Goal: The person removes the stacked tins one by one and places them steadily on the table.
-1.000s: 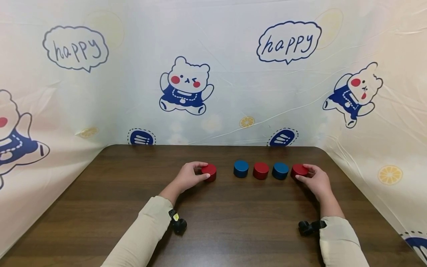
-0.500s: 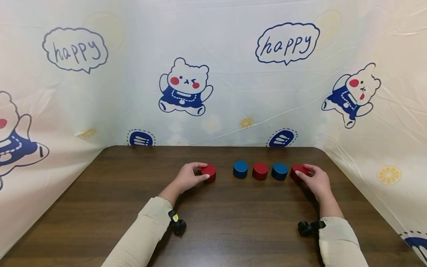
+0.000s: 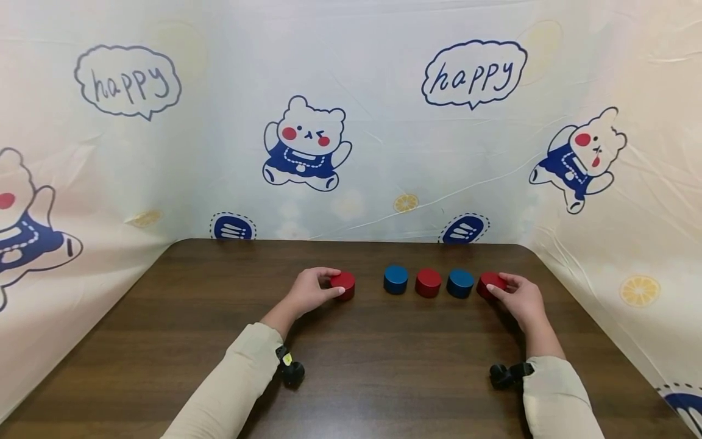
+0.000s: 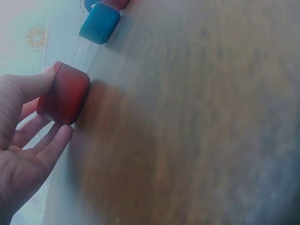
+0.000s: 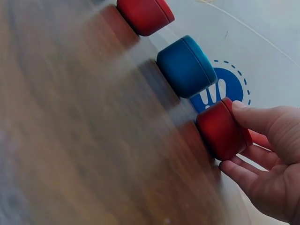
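My left hand [image 3: 309, 291] pinches a red round block [image 3: 343, 285] between thumb and fingers at the left end of a row. At the right end, my right hand [image 3: 521, 299] grips another red round block [image 3: 490, 284] the same way. Between them stand a blue block [image 3: 395, 280], a red block [image 3: 428, 283] and a second blue block [image 3: 460, 284]. A wider gap separates the left-held block from the rest. In the left wrist view the held red block [image 4: 68, 93] sits on the table; in the right wrist view so does the other red block [image 5: 222, 131].
The brown wooden table [image 3: 384, 366] reaches back to a printed curtain [image 3: 384, 152] with bears and "happy" bubbles. Black wrist cameras [image 3: 293, 373] are strapped at both cuffs.
The right thumb shifts slightly on its red block. Both hands and all the blocks otherwise stay in place; the head view moves only a little.
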`<state>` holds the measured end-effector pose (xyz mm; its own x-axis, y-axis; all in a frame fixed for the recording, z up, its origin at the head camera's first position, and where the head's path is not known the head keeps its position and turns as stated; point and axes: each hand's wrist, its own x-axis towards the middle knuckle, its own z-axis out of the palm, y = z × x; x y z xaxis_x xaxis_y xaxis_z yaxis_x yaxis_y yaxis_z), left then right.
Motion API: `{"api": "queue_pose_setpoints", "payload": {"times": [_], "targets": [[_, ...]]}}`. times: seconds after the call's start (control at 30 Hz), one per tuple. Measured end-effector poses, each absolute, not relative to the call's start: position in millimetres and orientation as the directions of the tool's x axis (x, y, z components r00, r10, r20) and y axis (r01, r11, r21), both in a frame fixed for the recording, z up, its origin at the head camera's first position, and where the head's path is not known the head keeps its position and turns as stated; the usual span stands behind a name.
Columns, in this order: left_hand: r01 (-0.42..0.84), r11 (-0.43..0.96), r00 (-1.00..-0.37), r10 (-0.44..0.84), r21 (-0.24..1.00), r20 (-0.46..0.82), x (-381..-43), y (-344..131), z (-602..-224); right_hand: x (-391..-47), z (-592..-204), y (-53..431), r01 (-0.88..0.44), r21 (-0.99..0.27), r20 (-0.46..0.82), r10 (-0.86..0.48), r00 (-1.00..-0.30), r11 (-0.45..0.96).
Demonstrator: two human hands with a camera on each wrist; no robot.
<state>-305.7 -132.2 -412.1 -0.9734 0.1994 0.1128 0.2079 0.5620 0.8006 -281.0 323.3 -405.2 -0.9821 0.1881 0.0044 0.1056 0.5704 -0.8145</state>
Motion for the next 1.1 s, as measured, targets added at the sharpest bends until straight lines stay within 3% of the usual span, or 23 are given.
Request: {"api": "queue_pose_setpoints", "payload": {"times": [1.1], "targets": [[0.258, 0.606, -0.954, 0.282, 0.753, 0.100, -322.0, -100.2, -403.9, -286.9, -400.0, 326.0, 0.130, -0.817, -0.039, 0.171, -0.985, 0.562]]}}
